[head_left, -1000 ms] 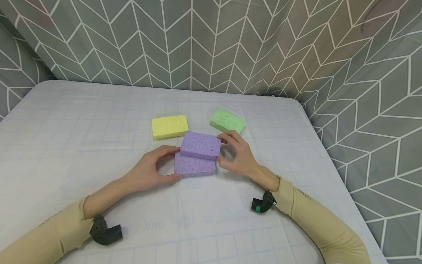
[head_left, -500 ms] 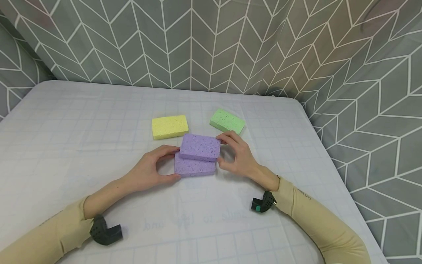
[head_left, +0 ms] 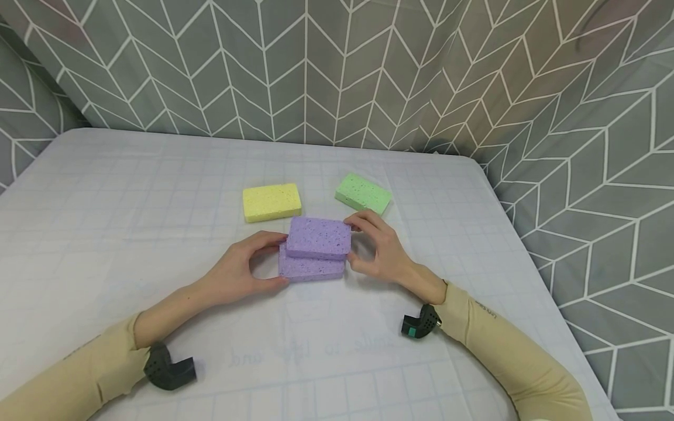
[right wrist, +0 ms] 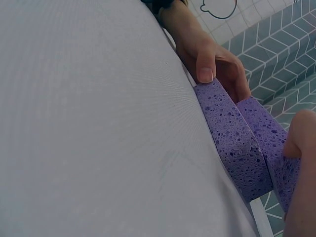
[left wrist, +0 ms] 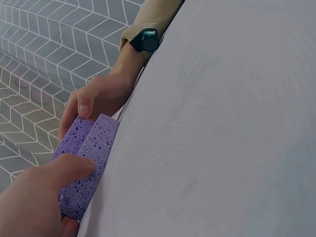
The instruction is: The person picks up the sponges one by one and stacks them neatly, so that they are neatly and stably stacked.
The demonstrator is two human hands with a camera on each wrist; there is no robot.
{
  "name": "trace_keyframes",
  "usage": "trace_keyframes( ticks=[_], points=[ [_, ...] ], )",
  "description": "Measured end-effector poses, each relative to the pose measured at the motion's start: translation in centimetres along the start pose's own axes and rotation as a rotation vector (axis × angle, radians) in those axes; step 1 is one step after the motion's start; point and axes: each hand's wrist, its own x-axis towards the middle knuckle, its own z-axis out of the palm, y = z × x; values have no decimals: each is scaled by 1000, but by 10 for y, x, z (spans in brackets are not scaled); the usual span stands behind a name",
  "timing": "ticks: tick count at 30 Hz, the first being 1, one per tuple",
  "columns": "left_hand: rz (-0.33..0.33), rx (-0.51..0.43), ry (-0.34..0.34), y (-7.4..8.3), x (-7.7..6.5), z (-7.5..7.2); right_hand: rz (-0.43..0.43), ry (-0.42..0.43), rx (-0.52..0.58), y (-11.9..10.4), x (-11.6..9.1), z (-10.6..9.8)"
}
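Two purple sponges lie one over the other at the middle of the table in the head view. The lower sponge (head_left: 312, 270) rests on the cloth, and my left hand (head_left: 243, 266) holds it by its left end, thumb at the near side. Pinched at its right end by my right hand (head_left: 378, 245), the upper sponge (head_left: 319, 237) overlaps most of the lower one, set slightly back. In the right wrist view the upper sponge (right wrist: 269, 129) sits against the lower sponge (right wrist: 232, 143). The left wrist view shows my left thumb across the lower sponge's (left wrist: 101, 140) near side.
Behind the purple pair lie a yellow sponge (head_left: 271, 203) to the left and a green sponge (head_left: 363, 193) to the right, near my right fingers. A white cloth (head_left: 131, 193) covers the table; a patterned grey curtain (head_left: 284, 70) hangs behind it and along the right side.
The upper purple sponge has slid a little toward me over the lower one, guided by my right hand. My left hand and the lower sponge have stayed still.
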Motion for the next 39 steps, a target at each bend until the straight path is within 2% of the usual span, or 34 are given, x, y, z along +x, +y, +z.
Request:
trace_keyframes(
  ticks=[6, 27, 39],
  points=[
    [-4, -2, 2, 0, 0, 0, -32, -12, 14, 0, 1, -1],
    [-3, 1, 1, 2, 0, -1, 2, -51, -8, -2, 0, -2],
    [-4, -25, 5, 1, 1, -1, -18, -64, -8, -1, 0, -2]
  ],
)
